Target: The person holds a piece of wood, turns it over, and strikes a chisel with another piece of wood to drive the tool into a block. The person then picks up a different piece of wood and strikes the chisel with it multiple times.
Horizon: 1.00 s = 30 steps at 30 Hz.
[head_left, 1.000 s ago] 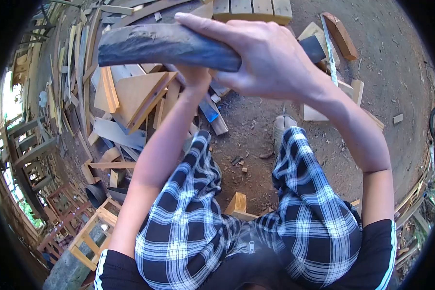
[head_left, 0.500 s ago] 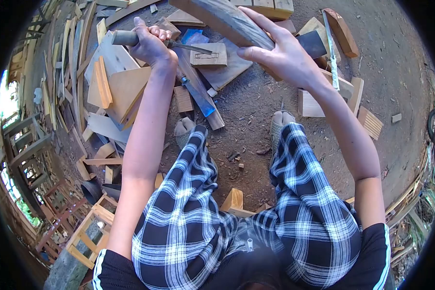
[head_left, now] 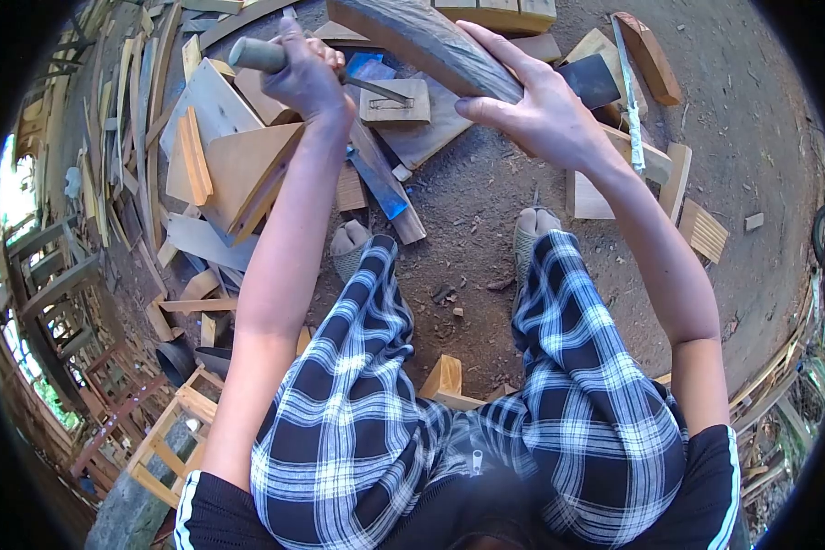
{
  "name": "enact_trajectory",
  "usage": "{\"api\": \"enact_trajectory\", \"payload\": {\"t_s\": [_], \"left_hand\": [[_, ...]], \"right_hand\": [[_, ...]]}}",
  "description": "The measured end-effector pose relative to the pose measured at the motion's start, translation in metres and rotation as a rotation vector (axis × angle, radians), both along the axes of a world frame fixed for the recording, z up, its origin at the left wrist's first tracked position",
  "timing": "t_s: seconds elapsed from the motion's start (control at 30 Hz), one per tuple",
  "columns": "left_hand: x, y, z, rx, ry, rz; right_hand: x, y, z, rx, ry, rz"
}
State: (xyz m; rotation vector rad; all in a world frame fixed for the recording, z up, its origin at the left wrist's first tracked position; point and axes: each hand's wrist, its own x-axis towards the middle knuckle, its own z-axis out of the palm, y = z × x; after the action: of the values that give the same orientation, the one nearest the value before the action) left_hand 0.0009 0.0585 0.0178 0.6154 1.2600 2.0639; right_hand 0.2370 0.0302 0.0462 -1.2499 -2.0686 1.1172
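In my left hand [head_left: 307, 82] is a chisel, its handle [head_left: 258, 56] sticking out past my thumb. The chisel's blade [head_left: 376, 89] slants down to the right, its tip over a rectangular outline on a small wooden block [head_left: 401, 114]. That block lies on a flat board [head_left: 431, 137] on the ground. My right hand [head_left: 555, 108] is closed around a thick, slightly curved length of wood [head_left: 417, 41], raised to the right of the chisel; its far end runs out at the top edge of the view.
A saw-like blade with a wrapped handle [head_left: 634, 137] leans among wood offcuts at right. Below the block lies a blue-marked tool [head_left: 380, 188] on a plank. Boards [head_left: 213, 115] and long strips [head_left: 137, 101] pile up at left. My feet [head_left: 350, 240] rest on the dirt floor.
My left hand has shifted up and right, and the chisel stands steeper, its tip slightly farther right. My right hand and the length of wood have moved only a little.
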Motion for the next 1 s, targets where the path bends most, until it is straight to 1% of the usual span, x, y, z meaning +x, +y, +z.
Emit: {"api": "enact_trajectory", "payload": {"t_s": [0.07, 0.1, 0.13, 0.2, 0.23, 0.27, 0.3, 0.33, 0.37, 0.4, 0.43, 0.47, 0.5, 0.53, 0.6, 0.67, 0.73, 0.77, 0.8, 0.83, 0.87, 0.93, 0.97, 1.0], "left_hand": [[0.006, 0.001, -0.004, 0.022, 0.052, -0.018], [0.009, 0.003, -0.006, 0.039, 0.123, -0.038], [0.013, 0.004, -0.007, 0.058, 0.195, -0.057], [0.025, 0.003, -0.012, 0.081, 0.173, -0.01], [0.025, 0.0, -0.019, 0.063, 0.349, -0.012], [0.027, -0.001, -0.024, 0.043, 0.523, -0.015], [0.034, -0.009, -0.018, -0.003, 0.498, -0.077], [0.046, -0.005, -0.014, -0.002, 0.502, -0.078], [0.06, 0.001, -0.013, 0.0, 0.601, 0.101], [0.054, -0.001, -0.02, 0.062, 0.596, 0.04], [0.049, -0.003, -0.024, 0.123, 0.587, -0.024], [0.043, -0.004, -0.03, 0.182, 0.575, -0.091], [0.062, 0.005, -0.036, 0.119, 0.458, 0.133], [0.05, 0.0, -0.039, 0.143, 0.579, 0.022], [0.026, -0.012, -0.046, 0.219, 0.804, -0.209], [0.029, -0.008, -0.05, 0.193, 0.769, -0.135], [0.033, -0.011, -0.042, 0.191, 0.759, -0.105], [0.041, -0.019, -0.019, 0.197, 0.468, -0.168], [0.042, -0.02, -0.015, 0.177, 0.33, -0.193], [0.042, -0.02, -0.012, 0.161, 0.184, -0.209], [0.043, -0.021, -0.009, 0.149, 0.037, -0.214], [0.032, -0.015, -0.014, 0.178, 0.442, -0.112], [0.024, -0.011, -0.016, 0.176, 0.44, -0.108], [0.014, -0.008, -0.017, 0.13, 0.35, -0.209]], "right_hand": [[-0.001, 0.003, 0.012, -0.137, -0.001, 0.008], [-0.001, 0.004, 0.033, -0.136, 0.0, 0.01], [-0.003, 0.006, 0.064, -0.157, 0.11, 0.047], [-0.012, 0.013, 0.1, -0.175, 0.225, 0.089], [-0.017, 0.016, 0.109, -0.032, 0.296, 0.109], [-0.019, 0.019, 0.11, 0.04, 0.333, 0.118], [-0.021, 0.022, 0.111, 0.112, 0.368, 0.127], [-0.023, 0.031, 0.106, 0.227, 0.333, 0.165], [-0.025, 0.032, 0.104, 0.287, 0.316, 0.182], [-0.027, 0.034, 0.102, 0.347, 0.301, 0.198], [-0.028, 0.03, 0.101, 0.252, 0.105, 0.275], [-0.028, 0.024, 0.116, 0.244, 0.034, 0.28], [-0.027, 0.017, 0.131, 0.237, -0.037, 0.288], [-0.027, 0.011, 0.146, 0.231, -0.108, 0.297], [-0.026, 0.018, 0.155, 0.15, 0.093, 0.401], [-0.024, 0.023, 0.168, 0.039, 0.307, 0.473], [-0.039, 0.015, 0.164, -0.072, -0.152, 0.378], [-0.037, 0.016, 0.161, -0.096, -0.265, 0.339], [-0.034, 0.018, 0.159, -0.122, -0.381, 0.305], [-0.023, 0.029, 0.151, -0.125, -0.255, 0.385], [-0.024, 0.021, 0.145, -0.036, -0.211, 0.38], [-0.024, 0.005, 0.132, 0.15, -0.134, 0.363], [-0.031, -0.005, 0.135, 0.08, -0.027, 0.193], [-0.027, -0.002, 0.128, 0.065, 0.017, 0.133]]}}
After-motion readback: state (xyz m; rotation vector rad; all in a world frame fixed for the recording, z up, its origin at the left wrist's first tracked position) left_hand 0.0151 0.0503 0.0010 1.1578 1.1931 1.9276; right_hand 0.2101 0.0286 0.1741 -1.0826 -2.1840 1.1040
